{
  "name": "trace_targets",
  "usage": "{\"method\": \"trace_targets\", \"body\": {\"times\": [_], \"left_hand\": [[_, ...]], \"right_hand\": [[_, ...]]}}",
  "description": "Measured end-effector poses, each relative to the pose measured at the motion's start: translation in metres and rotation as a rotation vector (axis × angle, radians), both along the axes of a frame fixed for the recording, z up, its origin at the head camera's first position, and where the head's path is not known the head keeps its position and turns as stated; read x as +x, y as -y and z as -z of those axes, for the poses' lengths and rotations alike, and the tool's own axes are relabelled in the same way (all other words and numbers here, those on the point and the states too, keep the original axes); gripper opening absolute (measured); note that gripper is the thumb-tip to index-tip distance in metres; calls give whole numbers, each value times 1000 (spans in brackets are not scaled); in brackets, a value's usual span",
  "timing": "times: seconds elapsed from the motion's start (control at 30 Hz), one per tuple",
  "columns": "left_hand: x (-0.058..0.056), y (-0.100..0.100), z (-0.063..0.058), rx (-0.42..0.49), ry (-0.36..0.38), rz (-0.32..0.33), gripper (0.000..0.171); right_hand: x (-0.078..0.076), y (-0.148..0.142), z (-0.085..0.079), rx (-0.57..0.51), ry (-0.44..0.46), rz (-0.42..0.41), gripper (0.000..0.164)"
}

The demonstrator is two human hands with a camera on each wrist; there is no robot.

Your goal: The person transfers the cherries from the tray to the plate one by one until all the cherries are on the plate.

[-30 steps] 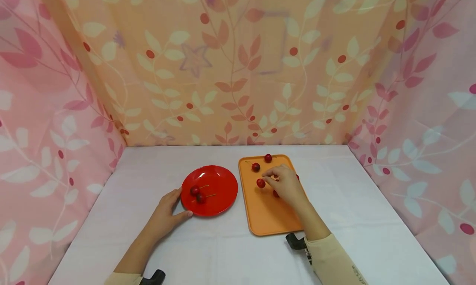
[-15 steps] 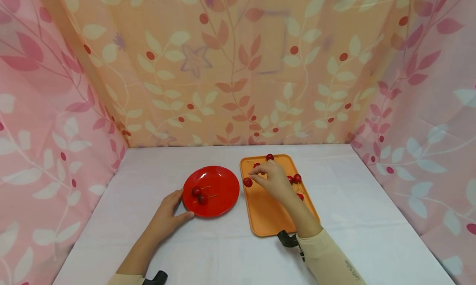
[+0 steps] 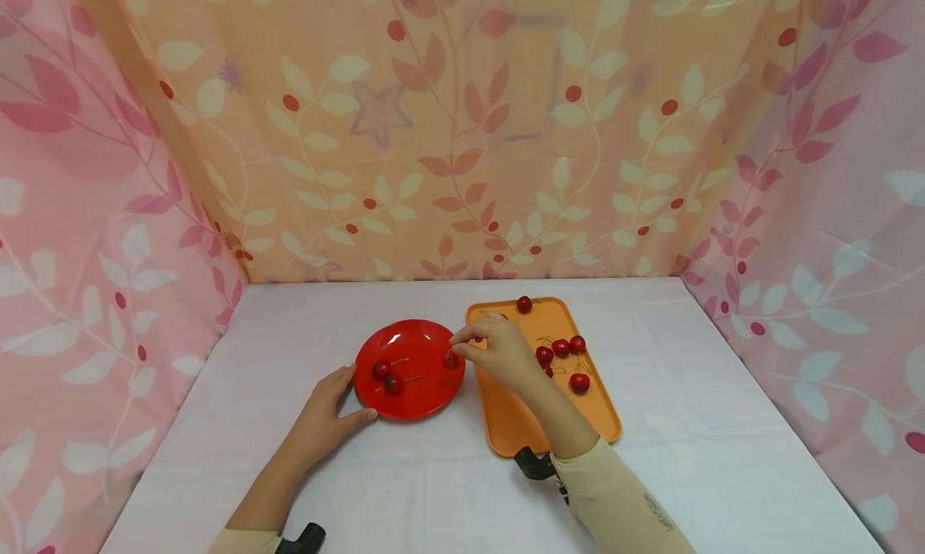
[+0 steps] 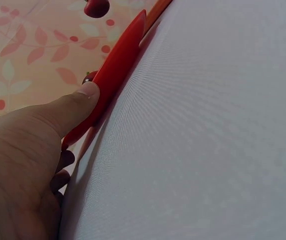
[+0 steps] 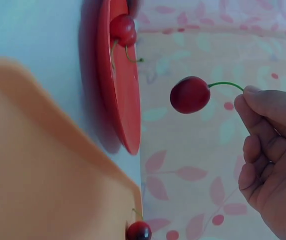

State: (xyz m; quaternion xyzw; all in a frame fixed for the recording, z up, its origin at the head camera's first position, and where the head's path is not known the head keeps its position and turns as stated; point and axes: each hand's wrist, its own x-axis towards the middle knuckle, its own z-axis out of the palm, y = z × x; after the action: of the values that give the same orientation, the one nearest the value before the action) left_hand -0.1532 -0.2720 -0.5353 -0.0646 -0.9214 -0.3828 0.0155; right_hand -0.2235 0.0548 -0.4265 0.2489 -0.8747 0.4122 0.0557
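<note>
My right hand (image 3: 499, 350) pinches a dark red cherry (image 5: 190, 95) by its green stem between thumb and forefinger. That cherry hangs above the right part of the round red plate (image 3: 415, 337), apart from it in the right wrist view. Two other cherries with stems, one of them this cherry (image 3: 393, 384), lie on the plate's left half. My left hand (image 3: 321, 421) holds the plate at its left edge, the thumb on the rim in the left wrist view. Several more cherries (image 3: 580, 383) lie on the orange tray (image 3: 516, 425), some partly behind my right hand and forearm.
Plate and tray stand side by side on a white-covered table (image 3: 405, 490), a narrow gap between them. One cherry (image 3: 523, 304) lies at the tray's far edge. Leaf-patterned cloth (image 3: 462, 136) encloses the table at the back and both sides.
My right hand has carried the cherry leftward by its stem, from above the tray to above the plate's right side. My left hand has stayed at the plate's left edge.
</note>
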Motion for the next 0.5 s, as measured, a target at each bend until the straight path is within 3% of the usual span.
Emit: {"method": "trace_targets", "body": {"times": [0.27, 0.5], "left_hand": [[2, 1, -1, 6, -14, 4, 96], [0, 0, -2, 5, 2, 5, 97]], "right_hand": [[1, 19, 0, 21, 30, -75, 9], [3, 38, 6, 106, 36, -105, 11]]}}
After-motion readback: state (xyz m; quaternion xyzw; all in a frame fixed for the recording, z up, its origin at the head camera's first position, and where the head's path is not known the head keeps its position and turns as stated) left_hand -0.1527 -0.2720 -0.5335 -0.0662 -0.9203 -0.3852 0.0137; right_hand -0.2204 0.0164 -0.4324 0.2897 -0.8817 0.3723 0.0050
